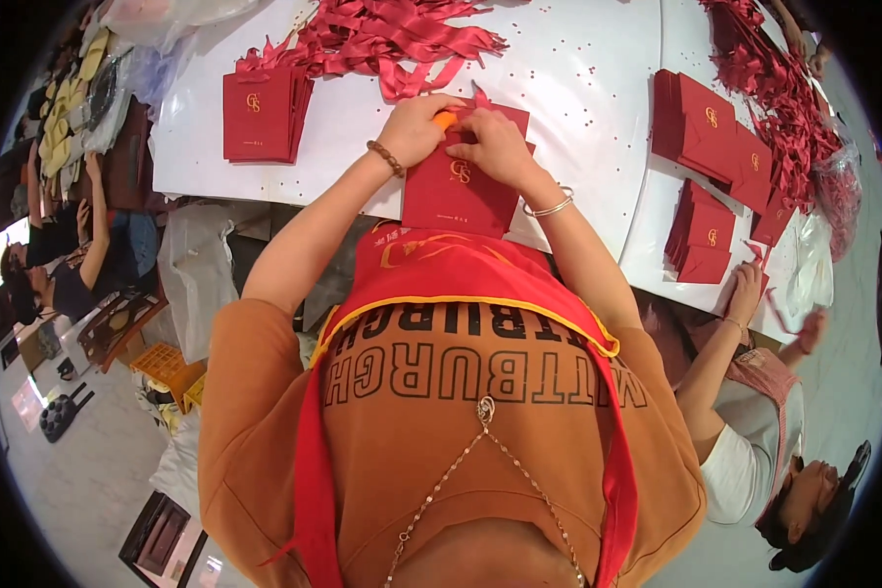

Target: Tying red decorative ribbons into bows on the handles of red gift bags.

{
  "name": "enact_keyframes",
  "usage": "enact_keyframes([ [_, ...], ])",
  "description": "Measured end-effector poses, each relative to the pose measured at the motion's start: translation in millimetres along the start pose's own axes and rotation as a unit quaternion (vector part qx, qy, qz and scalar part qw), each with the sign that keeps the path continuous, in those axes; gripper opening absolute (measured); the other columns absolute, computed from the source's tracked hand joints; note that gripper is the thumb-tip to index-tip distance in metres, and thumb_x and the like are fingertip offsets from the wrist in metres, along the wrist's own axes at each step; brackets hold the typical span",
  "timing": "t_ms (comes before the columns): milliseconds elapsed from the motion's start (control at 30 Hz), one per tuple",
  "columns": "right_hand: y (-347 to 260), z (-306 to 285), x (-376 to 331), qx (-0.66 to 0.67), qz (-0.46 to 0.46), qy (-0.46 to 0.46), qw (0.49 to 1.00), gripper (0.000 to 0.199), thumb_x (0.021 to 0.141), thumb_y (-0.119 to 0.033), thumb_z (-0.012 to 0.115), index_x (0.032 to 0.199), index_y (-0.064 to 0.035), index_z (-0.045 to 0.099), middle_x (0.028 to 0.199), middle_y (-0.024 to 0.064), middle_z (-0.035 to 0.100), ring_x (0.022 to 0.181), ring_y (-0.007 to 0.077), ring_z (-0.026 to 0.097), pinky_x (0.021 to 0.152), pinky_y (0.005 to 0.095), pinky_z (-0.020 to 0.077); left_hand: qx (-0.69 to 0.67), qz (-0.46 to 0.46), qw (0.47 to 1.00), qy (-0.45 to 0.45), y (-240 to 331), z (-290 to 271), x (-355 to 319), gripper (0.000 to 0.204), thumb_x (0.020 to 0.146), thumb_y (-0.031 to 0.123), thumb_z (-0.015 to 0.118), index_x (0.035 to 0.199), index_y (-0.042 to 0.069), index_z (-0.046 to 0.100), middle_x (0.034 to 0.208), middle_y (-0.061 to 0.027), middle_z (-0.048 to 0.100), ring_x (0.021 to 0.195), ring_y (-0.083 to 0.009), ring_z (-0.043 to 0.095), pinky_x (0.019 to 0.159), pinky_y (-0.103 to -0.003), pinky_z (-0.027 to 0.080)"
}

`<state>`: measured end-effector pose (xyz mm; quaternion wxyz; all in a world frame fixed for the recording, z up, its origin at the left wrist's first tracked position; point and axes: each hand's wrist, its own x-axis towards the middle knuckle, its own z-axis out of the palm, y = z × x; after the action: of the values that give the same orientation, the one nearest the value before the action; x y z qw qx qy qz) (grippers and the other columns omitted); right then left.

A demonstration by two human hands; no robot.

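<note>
A red paper bag with a gold emblem lies at the table's near edge, and another red bag shows partly from under it. Closed at the bag's upper left corner, my left hand has a small orange object at its fingertips; most of that object is hidden. My right hand is over the bag's top edge with its fingers bent inward, and what they pinch cannot be made out. A short end of red ribbon sticks up just beyond the right fingers.
Left of me stands a stack of red bags. Loose red ribbons lie heaped at the far side of the white table. More bags and ribbons lie at right, where a co-worker's hand touches a bag.
</note>
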<state>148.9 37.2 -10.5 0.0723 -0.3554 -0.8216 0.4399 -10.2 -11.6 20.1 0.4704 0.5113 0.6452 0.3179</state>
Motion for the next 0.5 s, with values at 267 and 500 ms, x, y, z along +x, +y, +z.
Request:
enact_keyframes([
  [267,-9.6,-19.3,-48.4,-0.224,-0.031,0.13,0.965,0.034,0.065,-0.021,0.072,0.096,-0.0121,0.061,0.094,0.0068,0.049,0.087,0.026,0.05,0.065,0.0378,0.0418,0.028,-0.057,0.998,-0.028,-10.8,3.3,3.8,0.025,0.085,0.008,0.047,0.106,0.003,0.059,0.074,-0.003,0.061,0.056,-0.0066,0.053,0.049,-0.021,0.044],
  [500,0.0,-11.2,-53.3,0.002,0.036,0.105,0.994,0.037,0.069,-0.016,0.069,0.103,-0.008,0.055,0.086,0.0119,0.051,0.079,0.0295,0.053,0.07,0.0373,0.0436,0.008,0.038,0.999,0.01,5.4,7.8,-5.8,0.023,0.081,0.009,0.052,0.101,0.003,0.061,0.082,-0.0092,0.065,0.068,-0.0156,0.06,0.062,-0.027,0.047],
])
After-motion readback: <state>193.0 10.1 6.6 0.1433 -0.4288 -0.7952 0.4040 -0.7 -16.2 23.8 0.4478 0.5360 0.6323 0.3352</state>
